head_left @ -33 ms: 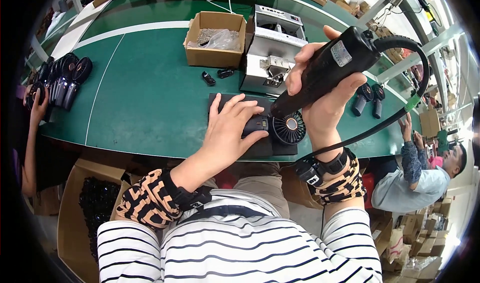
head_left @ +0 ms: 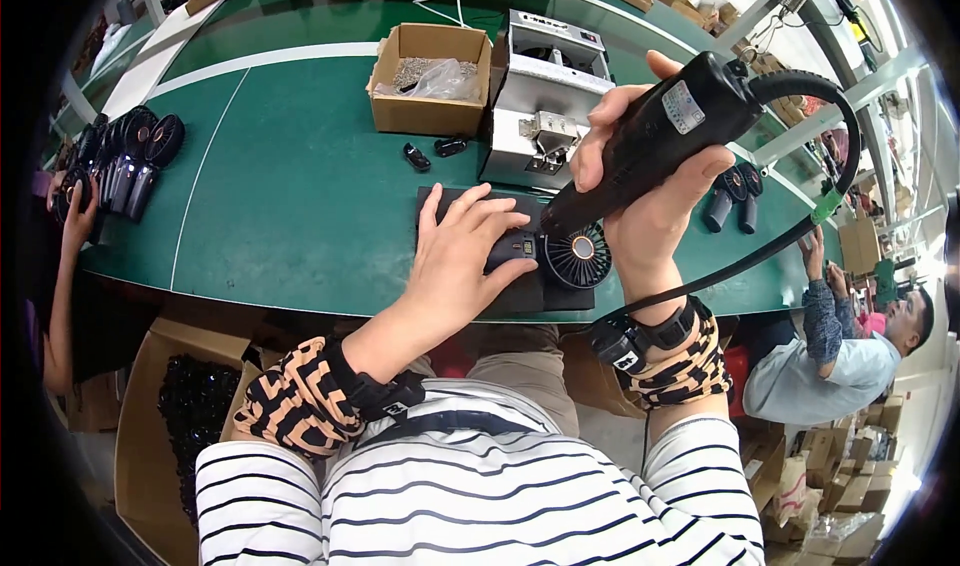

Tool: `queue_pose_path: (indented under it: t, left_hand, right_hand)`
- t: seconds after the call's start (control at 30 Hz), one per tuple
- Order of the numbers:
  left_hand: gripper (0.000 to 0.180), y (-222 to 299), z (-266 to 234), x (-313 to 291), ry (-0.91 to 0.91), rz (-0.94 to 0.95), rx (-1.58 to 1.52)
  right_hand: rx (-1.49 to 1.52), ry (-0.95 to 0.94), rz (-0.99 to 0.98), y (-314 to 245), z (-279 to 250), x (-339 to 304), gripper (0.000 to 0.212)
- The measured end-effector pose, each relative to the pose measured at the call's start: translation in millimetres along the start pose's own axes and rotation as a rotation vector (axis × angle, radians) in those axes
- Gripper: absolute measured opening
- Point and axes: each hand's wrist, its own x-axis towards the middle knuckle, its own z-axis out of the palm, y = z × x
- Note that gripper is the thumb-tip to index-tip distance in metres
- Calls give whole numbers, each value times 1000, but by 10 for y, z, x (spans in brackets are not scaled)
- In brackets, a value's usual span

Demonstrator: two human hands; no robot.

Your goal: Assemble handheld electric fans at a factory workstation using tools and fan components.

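My right hand (head_left: 655, 181) grips a thick black electric screwdriver (head_left: 650, 141), tilted with its narrow end down to the left. That end meets the neck of a black handheld fan (head_left: 578, 254), between its round head and its handle; the exact contact is too small to make out. My left hand (head_left: 460, 246) lies over the fan's handle, thumb on the near side and fingers on the far side. The fan rests on a dark flat pad (head_left: 565, 301) at the table's near edge. A small display shows on the handle beside my thumb.
Behind the pad stand a cardboard box (head_left: 430, 116) of small metal parts and a silver machine (head_left: 535, 96). Two small black pieces (head_left: 417, 157) lie before the box. The screwdriver's cable (head_left: 740, 261) loops right. More fans (head_left: 130, 161) lie left, near a co-worker's hand (head_left: 78, 216); another person sits right.
Two handheld fans on the right side of the table now sit slightly closer together. My hands, the screwdriver and the fan on the pad show no visible movement.
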Motion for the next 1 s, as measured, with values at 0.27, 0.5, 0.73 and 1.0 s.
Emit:
queue_pose_path:
  t: [0.27, 0.5, 0.73, 1.0]
  left_hand:
    - [18, -39, 91, 80, 40, 3, -59]
    - [16, -32, 101, 81, 83, -38, -139]
    - [17, -43, 80, 77, 50, -42, -146]
    - [14, -42, 74, 67, 68, -8, -129]
  right_hand:
    - [9, -35, 2, -111, 63, -55, 102]
    - [13, -43, 4, -106, 71, -49, 104]
    - [48, -20, 17, -112, 92, -57, 103]
    - [36, -38, 19, -125, 90, -69, 103]
